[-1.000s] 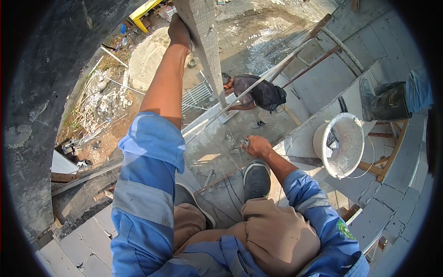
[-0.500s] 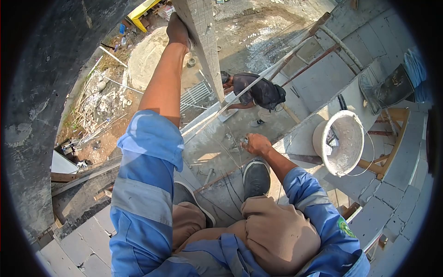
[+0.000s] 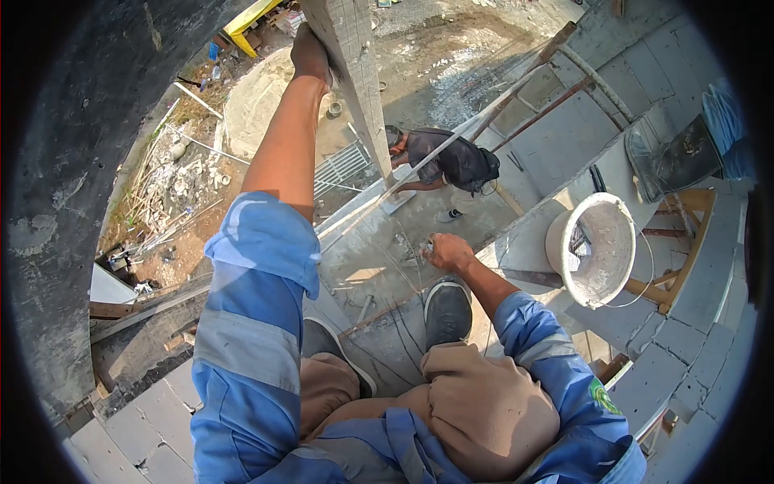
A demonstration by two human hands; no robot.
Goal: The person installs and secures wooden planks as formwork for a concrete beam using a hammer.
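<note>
My left hand [image 3: 310, 58] is stretched far forward, closed against the left side of an upright wooden plank [image 3: 355, 73]; its fingertips are hidden at the plank's far side. Lower down, my right hand [image 3: 448, 252] is held above my right shoe [image 3: 448, 313] with its fingers curled together. A small pale bit shows at those fingertips, too small to name. Thin cords [image 3: 403, 327] run across the grey surface near my shoes. Right of my right hand stands a mortar-smeared bucket [image 3: 562, 256] with a wire handle and a dark object inside.
Below, a co-worker [image 3: 451, 157] in dark clothes bends near the plank's foot. A long pale pole [image 3: 451, 141] slants across in front of them. Grey blocks [image 3: 637, 379] lie at right, beside a wooden frame [image 3: 695, 242]. A dark wall [image 3: 56, 202] fills the left; rubble [image 3: 181, 173] lies below.
My hands, the plank and the bucket stay where they were. The co-worker's head and foot have shifted very slightly.
</note>
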